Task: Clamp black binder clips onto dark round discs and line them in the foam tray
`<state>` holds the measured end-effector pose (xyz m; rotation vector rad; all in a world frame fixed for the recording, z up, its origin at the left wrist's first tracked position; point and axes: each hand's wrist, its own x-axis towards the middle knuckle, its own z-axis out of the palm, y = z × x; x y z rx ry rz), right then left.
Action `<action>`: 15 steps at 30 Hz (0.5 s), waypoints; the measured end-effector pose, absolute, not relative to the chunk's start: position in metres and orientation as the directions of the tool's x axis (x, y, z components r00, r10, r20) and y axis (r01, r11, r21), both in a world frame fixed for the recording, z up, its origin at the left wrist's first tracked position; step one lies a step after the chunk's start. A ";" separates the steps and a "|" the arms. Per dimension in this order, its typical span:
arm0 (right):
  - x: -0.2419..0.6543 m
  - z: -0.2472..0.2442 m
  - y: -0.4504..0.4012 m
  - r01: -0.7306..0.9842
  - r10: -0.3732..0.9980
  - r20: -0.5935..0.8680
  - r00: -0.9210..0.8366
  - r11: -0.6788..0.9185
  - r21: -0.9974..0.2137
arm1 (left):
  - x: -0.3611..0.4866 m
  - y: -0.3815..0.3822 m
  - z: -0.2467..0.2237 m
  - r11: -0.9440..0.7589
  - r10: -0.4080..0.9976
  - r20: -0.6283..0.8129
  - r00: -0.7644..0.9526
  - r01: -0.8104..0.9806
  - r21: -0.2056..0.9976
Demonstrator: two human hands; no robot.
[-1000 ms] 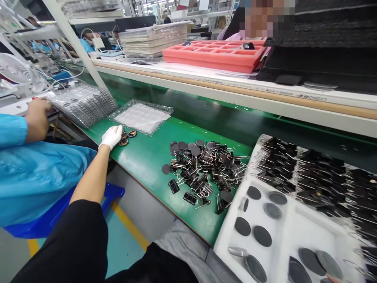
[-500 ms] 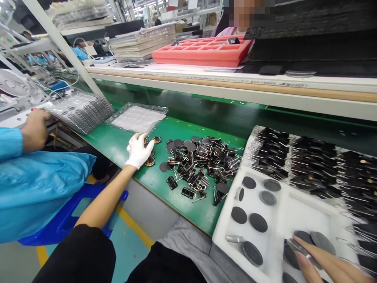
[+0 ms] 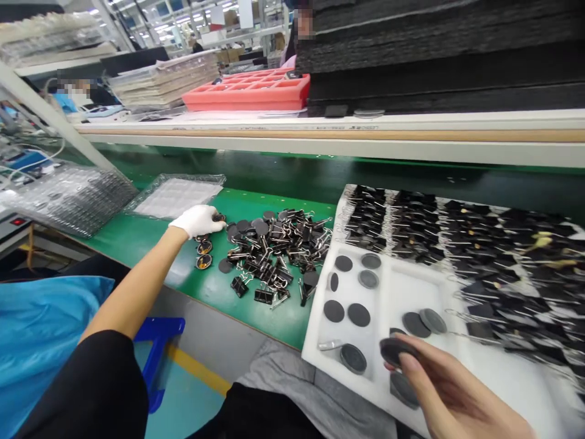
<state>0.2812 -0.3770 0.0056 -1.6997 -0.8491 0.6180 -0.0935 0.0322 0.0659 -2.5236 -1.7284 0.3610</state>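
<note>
At left of centre in the frame, the left hand [image 3: 194, 221], in a white glove, has its fingers pinched on a small dark piece [image 3: 219, 217] over the green surface [image 3: 141, 238]; amber-flecked rounds [image 3: 203, 261] lie just below it. At lower right, the bare right hand [image 3: 457, 381] grips a black disc [image 3: 393, 351] between thumb and fingers, above a white tray [image 3: 409, 292] where more discs [image 3: 334, 311] lie. Rows of clips [image 3: 475, 238] fill the right side, and a loose heap [image 3: 265, 265] of them, mixed with discs, sits mid-frame between the hands. Across the upper frame, dark printing [image 3: 363, 128] runs along the shelf [image 3: 411, 147] edge, too small for me to read. A red tray [image 3: 249, 99] and black sheets [image 3: 439, 91] rest up there, and a co-worker's blue garment [image 3: 46, 341] shows at lower left.
</note>
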 end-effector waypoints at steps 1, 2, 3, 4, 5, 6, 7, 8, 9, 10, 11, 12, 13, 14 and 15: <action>0.275 0.011 -0.372 0.180 0.802 -0.027 0.596 -0.166 -0.970 | -0.089 0.027 0.072 -0.358 0.933 -0.109 0.343 0.917 -0.174; 0.270 0.017 -0.367 0.129 0.818 -0.051 0.574 -0.152 -0.980 | -0.082 0.018 0.078 -0.342 0.939 -0.028 0.341 0.927 -0.154; 0.265 0.022 -0.360 0.078 0.839 -0.057 0.541 -0.118 -0.990 | -0.073 0.005 0.084 -0.335 0.935 0.074 0.346 0.934 -0.124; 0.261 0.027 -0.353 0.032 0.860 -0.045 0.508 -0.071 -0.997 | -0.061 -0.012 0.088 -0.346 0.913 0.198 0.356 0.934 -0.086; 0.257 0.032 -0.347 -0.010 0.876 -0.031 0.481 -0.030 -0.999 | -0.047 -0.031 0.091 -0.378 0.866 0.342 0.365 0.925 -0.031; 0.254 0.035 -0.340 -0.047 0.889 -0.021 0.458 0.000 -0.999 | -0.031 -0.054 0.093 -0.480 0.792 0.436 0.427 0.877 0.013; 0.251 0.038 -0.335 -0.074 0.897 -0.015 0.441 0.020 -0.997 | -0.015 -0.078 0.093 -0.617 0.694 0.492 0.526 0.786 0.029; 0.247 0.040 -0.331 -0.090 0.899 -0.013 0.437 0.029 -0.996 | 0.003 -0.102 0.091 -0.749 0.570 0.520 0.636 0.663 0.010; 0.244 0.041 -0.328 -0.094 0.897 -0.012 0.441 0.033 -0.995 | 0.019 -0.124 0.087 -0.841 0.464 0.494 0.735 0.540 -0.014; 0.242 0.042 -0.326 -0.087 0.893 -0.011 0.449 0.032 -0.996 | 0.034 -0.144 0.083 -0.895 0.382 0.466 0.798 0.446 -0.030; 0.240 0.043 -0.325 -0.073 0.888 -0.008 0.460 0.029 -0.997 | 0.048 -0.159 0.077 -0.927 0.317 0.461 0.829 0.373 -0.032; 0.239 0.042 -0.325 -0.054 0.884 -0.003 0.468 0.025 -0.998 | 0.059 -0.171 0.072 -0.950 0.266 0.457 0.849 0.311 -0.023; 0.238 0.042 -0.325 -0.031 0.882 0.002 0.472 0.019 -0.999 | 0.068 -0.179 0.068 -0.965 0.229 0.461 0.857 0.264 -0.010; 0.238 0.041 -0.326 -0.006 0.884 0.007 0.468 0.011 -1.000 | 0.074 -0.184 0.064 -0.973 0.204 0.466 0.861 0.229 0.004; 0.238 0.040 -0.327 0.024 0.884 0.015 0.468 0.004 -1.000 | 0.079 -0.186 0.062 -0.979 0.186 0.466 0.865 0.202 0.016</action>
